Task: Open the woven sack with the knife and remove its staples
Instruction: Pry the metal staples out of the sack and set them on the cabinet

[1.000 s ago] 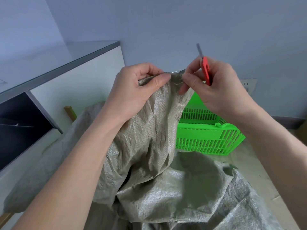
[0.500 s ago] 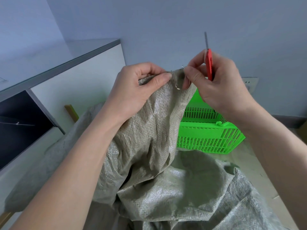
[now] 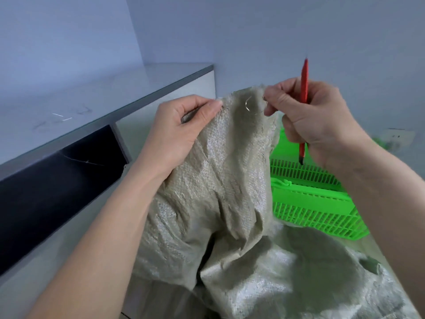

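A grey-green woven sack (image 3: pixel 230 203) is held up in front of me, its frayed top edge stretched between both hands. My left hand (image 3: pixel 184 130) pinches the top edge on the left. My right hand (image 3: pixel 317 118) grips a red-handled knife (image 3: pixel 304 88) upright in its fist, and its thumb and forefinger pinch the sack's edge on the right. A bent wire staple (image 3: pixel 249 104) sticks out of the fabric between the two hands, near the top edge.
A green slatted plastic basket (image 3: pixel 317 203) sits on the floor behind the sack at the right. A white cabinet with a grey top (image 3: pixel 110 97) and a dark open compartment (image 3: pixel 57 180) stands at the left. A wall socket (image 3: pixel 399 135) is at the far right.
The hands have moved apart and stretched the sack's top edge flat, baring the bent staple. The knife now stands more upright in my right hand.
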